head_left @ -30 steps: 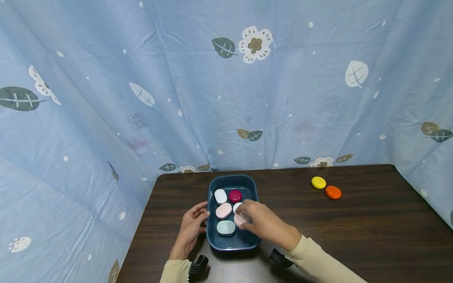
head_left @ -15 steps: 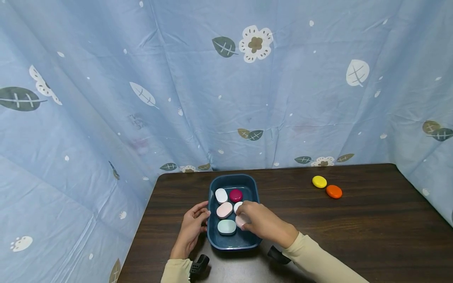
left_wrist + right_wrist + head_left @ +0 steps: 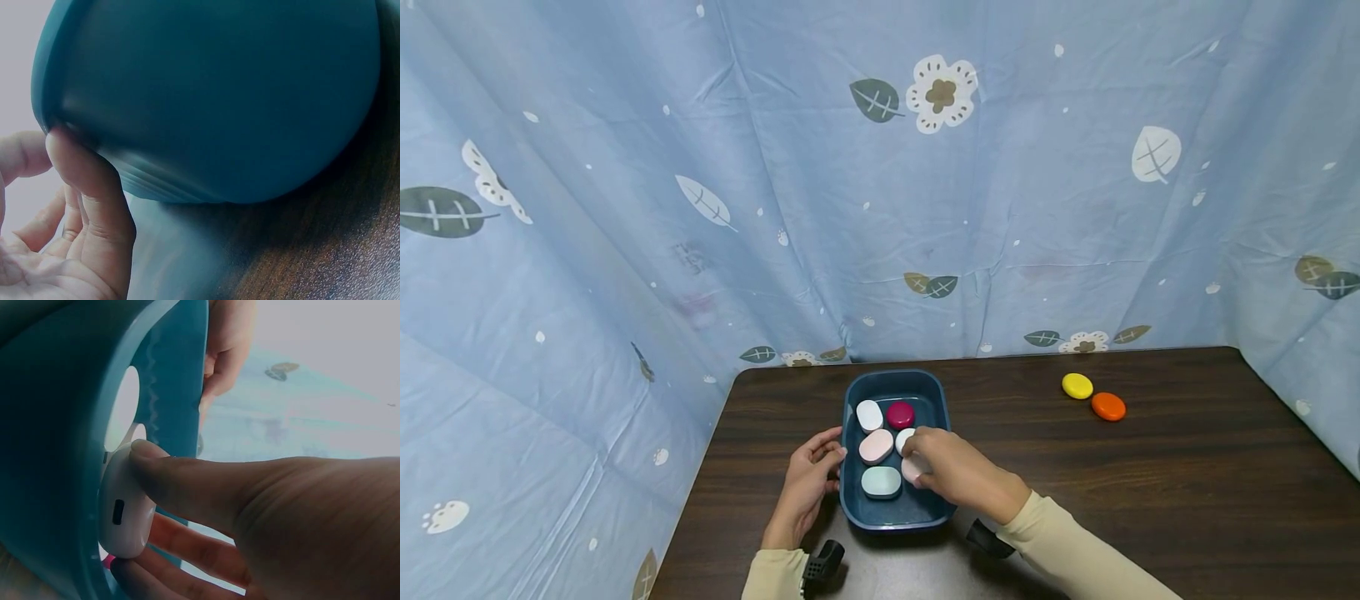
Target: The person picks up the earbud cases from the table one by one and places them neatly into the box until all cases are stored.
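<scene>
A dark blue rectangular tray (image 3: 897,521) stands on the table with several rounded pieces inside. My left hand (image 3: 808,483) touches the tray's left side; in the left wrist view the thumb (image 3: 84,165) lies against its wall. My right hand (image 3: 966,475) reaches over the right rim and holds a pale pink rounded case (image 3: 912,471) between thumb and fingers. In the right wrist view that case (image 3: 125,506) shows a small dark slot. Around it lie a mint case (image 3: 881,482), a light pink one (image 3: 876,447), two white ones (image 3: 869,415) and a crimson one (image 3: 900,414).
On the brown table (image 3: 1150,500), a yellow rounded piece (image 3: 1077,386) and an orange one (image 3: 1108,407) lie at the back right. A blue patterned curtain (image 3: 880,208) hangs behind and at the sides.
The right hand and the pale pink case have shifted very slightly right within the tray. My left hand stays at the tray's side.
</scene>
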A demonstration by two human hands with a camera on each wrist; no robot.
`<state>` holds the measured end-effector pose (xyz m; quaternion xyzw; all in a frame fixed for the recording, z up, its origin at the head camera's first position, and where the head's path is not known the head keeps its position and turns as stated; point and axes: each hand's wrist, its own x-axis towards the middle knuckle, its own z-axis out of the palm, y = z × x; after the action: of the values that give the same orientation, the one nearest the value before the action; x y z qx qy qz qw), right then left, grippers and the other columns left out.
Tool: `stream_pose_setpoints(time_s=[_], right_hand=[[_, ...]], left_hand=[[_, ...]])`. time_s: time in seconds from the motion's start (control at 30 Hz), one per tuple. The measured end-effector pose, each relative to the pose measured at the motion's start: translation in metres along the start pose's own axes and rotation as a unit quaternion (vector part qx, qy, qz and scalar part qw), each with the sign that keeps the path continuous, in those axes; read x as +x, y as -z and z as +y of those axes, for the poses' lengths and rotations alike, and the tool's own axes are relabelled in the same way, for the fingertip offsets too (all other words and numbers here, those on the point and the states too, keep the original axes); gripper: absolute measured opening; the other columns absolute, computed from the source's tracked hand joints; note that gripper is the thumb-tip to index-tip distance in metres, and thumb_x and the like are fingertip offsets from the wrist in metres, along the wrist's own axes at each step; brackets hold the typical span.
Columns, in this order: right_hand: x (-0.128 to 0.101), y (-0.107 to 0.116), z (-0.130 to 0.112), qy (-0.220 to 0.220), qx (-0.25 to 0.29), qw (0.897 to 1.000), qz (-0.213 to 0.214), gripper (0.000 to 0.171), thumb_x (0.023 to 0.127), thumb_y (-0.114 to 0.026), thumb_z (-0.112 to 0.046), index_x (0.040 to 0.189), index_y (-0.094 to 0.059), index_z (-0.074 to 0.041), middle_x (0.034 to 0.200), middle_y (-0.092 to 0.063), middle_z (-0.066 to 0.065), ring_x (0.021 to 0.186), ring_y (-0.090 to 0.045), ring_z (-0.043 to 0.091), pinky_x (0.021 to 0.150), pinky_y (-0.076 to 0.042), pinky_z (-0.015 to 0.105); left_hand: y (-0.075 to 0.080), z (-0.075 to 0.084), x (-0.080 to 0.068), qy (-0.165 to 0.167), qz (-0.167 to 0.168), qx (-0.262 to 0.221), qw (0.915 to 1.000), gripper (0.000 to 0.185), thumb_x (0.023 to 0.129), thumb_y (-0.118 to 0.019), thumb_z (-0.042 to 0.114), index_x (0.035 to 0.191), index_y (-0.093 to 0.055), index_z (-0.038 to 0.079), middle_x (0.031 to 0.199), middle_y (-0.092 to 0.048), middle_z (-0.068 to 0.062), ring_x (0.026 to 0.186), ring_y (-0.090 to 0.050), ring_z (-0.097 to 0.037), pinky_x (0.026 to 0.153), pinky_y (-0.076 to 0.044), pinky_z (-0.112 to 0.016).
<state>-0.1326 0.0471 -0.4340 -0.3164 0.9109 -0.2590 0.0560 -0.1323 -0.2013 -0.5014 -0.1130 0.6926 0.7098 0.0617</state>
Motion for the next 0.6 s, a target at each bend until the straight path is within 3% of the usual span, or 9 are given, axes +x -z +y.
stream_pose_setpoints(time_s=[0.6], right_hand=[[-0.0006, -0.0053, 0.0039, 0.001, -0.012, 1.000, -0.002, 0.034, 0.082, -0.089, -0.002, 0.113, -0.076, -0.001, 0.112, -0.071, 0.012, 0.094, -0.067, 0.026, 0.085, -0.062, 0.048]], left_hand=[[0.0006, -0.0017, 0.0000, -0.003, -0.002, -0.002, 1.0000, 0.045, 0.104, -0.062, 0.008, 0.148, -0.056, -0.001, 0.105, -0.059, -0.006, 0.082, -0.056, -0.018, 0.061, -0.055, -0.027]])
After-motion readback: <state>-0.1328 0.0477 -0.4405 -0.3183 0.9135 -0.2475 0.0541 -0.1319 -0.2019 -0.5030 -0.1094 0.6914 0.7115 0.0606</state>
